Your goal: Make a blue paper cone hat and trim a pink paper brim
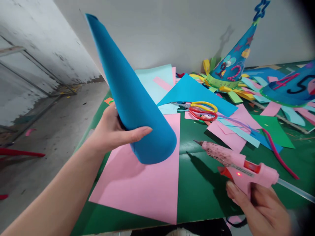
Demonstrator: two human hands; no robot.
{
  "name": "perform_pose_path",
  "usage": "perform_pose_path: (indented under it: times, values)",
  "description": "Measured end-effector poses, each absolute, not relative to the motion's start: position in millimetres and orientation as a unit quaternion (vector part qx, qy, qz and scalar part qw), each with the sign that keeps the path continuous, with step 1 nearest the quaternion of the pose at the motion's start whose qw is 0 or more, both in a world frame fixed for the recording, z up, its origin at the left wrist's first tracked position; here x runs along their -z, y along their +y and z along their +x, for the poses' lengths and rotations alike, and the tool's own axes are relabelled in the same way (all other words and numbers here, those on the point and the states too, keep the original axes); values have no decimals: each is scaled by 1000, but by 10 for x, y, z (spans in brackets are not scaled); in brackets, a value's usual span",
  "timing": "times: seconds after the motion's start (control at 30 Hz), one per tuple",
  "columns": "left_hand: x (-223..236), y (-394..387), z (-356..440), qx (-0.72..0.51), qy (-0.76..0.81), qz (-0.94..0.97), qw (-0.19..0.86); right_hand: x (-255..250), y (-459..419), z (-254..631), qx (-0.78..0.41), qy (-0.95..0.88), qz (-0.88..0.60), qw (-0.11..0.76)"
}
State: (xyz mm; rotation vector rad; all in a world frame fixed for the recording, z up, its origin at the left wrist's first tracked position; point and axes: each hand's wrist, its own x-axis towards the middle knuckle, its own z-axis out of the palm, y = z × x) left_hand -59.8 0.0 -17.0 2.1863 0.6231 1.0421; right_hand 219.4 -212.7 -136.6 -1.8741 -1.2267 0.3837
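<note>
Our left hand grips one blue paper cone, thumb outside, over a pink sheet at the green desk's near-left corner; our right fingers close around one pink glue gun. Two decorated hats stand by the grey wall.

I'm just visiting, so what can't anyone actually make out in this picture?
All in the head view:
- Left hand: most of its fingers are hidden behind the blue cone.
- Glue stick: its far end is cut off by the right edge.
- Party hat with the 5: its right side is cut off by that edge.
- Print on the pink glue gun: too small and blurred to read.
</note>
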Motion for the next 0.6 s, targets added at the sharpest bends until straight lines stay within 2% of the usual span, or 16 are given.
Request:
perform_pose_path:
  times: [0.13, 0.27, 0.4, 0.6]
  values:
    - [168, 18, -726, -365, 246, 831, 341, 1328, -2122, 2111, -167, -417, -788, 421]
    - [231, -75, -699, -414, 281, 800, 331, 1363, -2123, 2199, -176, -442, -775, 416]
    - [269, -175, -569, -502, 348, 746, 265, 1343, -2118, 2205, -211, -413, -784, 414]
    - [259, -231, -390, -567, 406, 692, 185, 1268, -2117, 2004, -189, -366, -792, 450]
